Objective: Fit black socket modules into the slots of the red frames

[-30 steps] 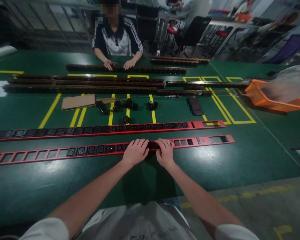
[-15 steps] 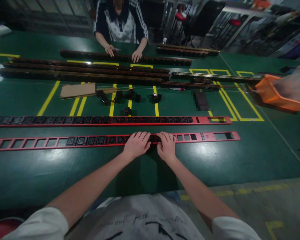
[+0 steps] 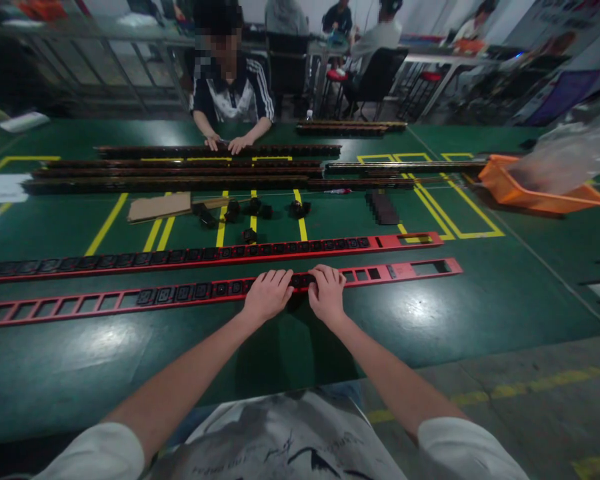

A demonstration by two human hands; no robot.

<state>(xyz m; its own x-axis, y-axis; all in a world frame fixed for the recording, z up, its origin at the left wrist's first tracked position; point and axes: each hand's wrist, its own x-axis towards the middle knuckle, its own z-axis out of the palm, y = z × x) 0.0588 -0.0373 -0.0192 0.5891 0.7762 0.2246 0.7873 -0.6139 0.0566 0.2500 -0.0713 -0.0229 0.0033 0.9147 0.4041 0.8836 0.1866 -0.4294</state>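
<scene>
A long red power-strip frame [image 3: 119, 300] lies across the table in front of me, with black socket modules [image 3: 183, 293] filling its middle openings and bare openings toward both ends. My left hand [image 3: 269, 293] curls over the frame near its middle, fingers on the far edge and thumb on the near side. Close by on the right, my right hand [image 3: 327, 293] grips it the same way. Small black sockets show between the two hands; those under my fingers are hidden. Just behind lies a second red frame [image 3: 387, 243], lined with black sockets.
Loose black sockets [image 3: 250, 235] and cardboard pieces [image 3: 160, 207] lie beyond the frames. Dark long rails [image 3: 180, 181] stretch across the green table [image 3: 180, 360]. An orange bin [image 3: 545, 193] with plastic bags stands at right. A co-worker [image 3: 233, 93] sits opposite, hands on a rail.
My view has tilted up, showing more of the room behind. Both my hands stay on the same stretch of the red frame. The co-worker's hands have come closer together.
</scene>
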